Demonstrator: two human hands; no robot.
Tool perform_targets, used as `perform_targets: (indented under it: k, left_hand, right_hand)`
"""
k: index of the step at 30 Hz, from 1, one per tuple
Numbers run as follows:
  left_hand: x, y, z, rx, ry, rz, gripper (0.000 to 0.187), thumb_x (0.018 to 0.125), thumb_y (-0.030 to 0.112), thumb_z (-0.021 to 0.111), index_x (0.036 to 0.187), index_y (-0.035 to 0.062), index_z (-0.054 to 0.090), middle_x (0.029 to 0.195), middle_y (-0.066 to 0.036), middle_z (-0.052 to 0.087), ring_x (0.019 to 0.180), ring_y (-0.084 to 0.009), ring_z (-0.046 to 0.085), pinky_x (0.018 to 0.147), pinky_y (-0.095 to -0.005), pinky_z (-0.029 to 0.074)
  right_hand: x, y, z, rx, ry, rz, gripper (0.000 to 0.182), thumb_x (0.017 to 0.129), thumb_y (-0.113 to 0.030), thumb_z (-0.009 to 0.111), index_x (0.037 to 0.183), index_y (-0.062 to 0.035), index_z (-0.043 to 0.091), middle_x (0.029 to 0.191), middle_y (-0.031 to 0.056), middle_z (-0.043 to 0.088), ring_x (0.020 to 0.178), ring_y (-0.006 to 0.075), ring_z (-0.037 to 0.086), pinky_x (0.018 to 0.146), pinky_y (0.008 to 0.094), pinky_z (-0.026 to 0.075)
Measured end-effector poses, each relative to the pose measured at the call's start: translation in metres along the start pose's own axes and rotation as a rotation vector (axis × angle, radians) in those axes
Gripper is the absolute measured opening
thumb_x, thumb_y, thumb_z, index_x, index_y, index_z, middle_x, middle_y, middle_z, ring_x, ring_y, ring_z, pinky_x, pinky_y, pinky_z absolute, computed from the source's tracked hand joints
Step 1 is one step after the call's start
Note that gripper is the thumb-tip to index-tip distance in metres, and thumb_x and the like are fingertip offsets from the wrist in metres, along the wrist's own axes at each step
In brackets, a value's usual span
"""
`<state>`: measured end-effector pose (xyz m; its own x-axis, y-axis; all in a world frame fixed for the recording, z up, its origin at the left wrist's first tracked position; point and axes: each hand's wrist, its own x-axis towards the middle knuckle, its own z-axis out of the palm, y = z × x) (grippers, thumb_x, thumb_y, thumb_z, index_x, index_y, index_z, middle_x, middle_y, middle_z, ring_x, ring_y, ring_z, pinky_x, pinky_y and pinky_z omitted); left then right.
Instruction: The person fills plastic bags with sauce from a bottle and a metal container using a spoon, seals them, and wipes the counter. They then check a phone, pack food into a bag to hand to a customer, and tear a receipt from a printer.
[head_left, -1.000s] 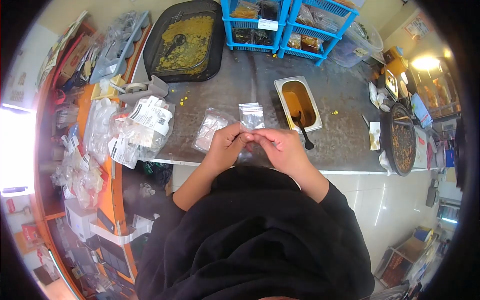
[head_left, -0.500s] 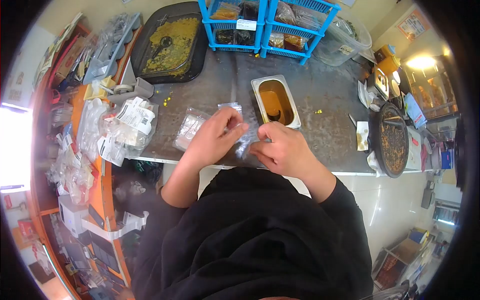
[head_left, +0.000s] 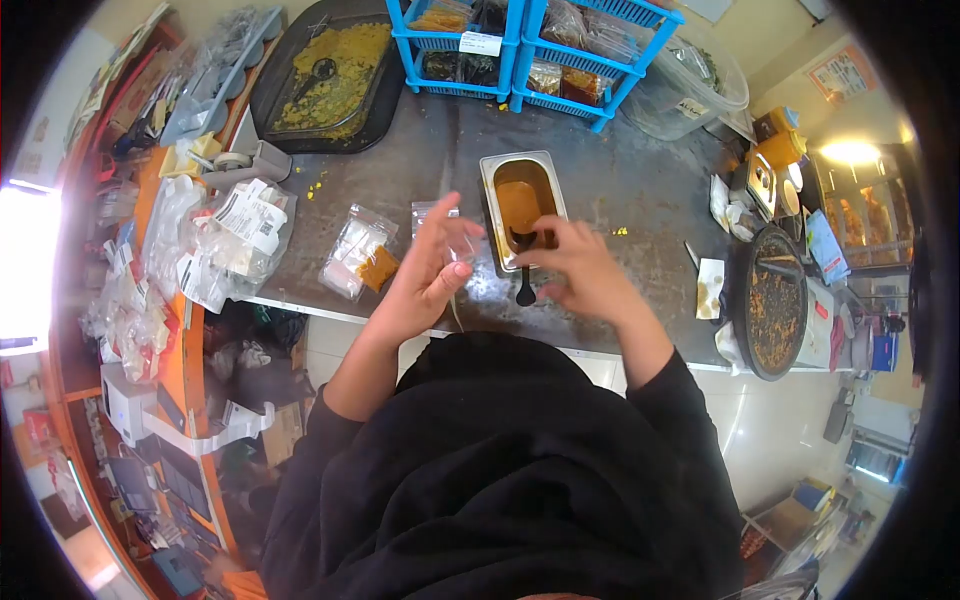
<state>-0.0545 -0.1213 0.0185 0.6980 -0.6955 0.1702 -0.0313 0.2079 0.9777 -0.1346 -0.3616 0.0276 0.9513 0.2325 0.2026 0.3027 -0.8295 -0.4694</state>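
Left hand [head_left: 425,275] pinches a small clear plastic bag [head_left: 462,250] open; right hand [head_left: 585,272] reaches (fingers loose) for the black spoon [head_left: 524,265] just beside; scoop level.

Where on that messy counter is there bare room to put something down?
Bare steel lies between the metal tub and the blue baskets, and right of the tub toward the round dark tray. The left end, by the bag pile, is crowded.

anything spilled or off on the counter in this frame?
Yes, small spills. Yellow crumbs lie loose on the counter below the black tray, and a few more right of the steel pan. Stained paper lies near the right edge. Nothing tipped over.
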Motion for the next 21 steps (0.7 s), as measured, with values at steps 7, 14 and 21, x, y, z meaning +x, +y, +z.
perform_targets:
  k: [7,14,21]
  left_hand:
    - [0.016,-0.033,0.006,0.327,0.387,0.196,0.115,0.058,0.025,0.090,0.145,0.0024,0.018,0.124,-0.014,0.052,0.109,-0.0239,0.053,0.096,-0.0365,0.042]
    - [0.020,-0.053,0.003,0.590,0.432,0.096,0.113,0.060,0.019,0.089,0.145,0.0013,0.017,0.120,-0.015,0.055,0.113,-0.0247,0.051,0.100,-0.0385,0.039]
    - [0.028,-0.069,0.003,0.670,0.404,0.073,0.118,0.057,0.027,0.090,0.145,0.0008,0.015,0.124,-0.016,0.055,0.115,-0.0258,0.054,0.100,-0.0388,0.039]
  right_hand:
    - [0.003,0.032,0.045,0.412,0.294,0.328,0.009,0.080,-0.006,0.066,0.089,-0.0072,0.065,0.094,0.0074,0.058,0.085,0.0235,0.060,0.072,0.0319,0.047]
    - [0.000,0.050,0.042,0.647,0.434,0.623,0.007,0.086,-0.002,0.059,0.092,-0.0010,0.063,0.095,0.0069,0.064,0.079,0.0152,0.063,0.072,0.0287,0.049]
    - [0.000,0.052,0.053,0.554,0.396,0.484,0.012,0.088,0.000,0.056,0.094,-0.0023,0.066,0.093,0.0085,0.069,0.083,0.0153,0.065,0.075,0.0264,0.049]
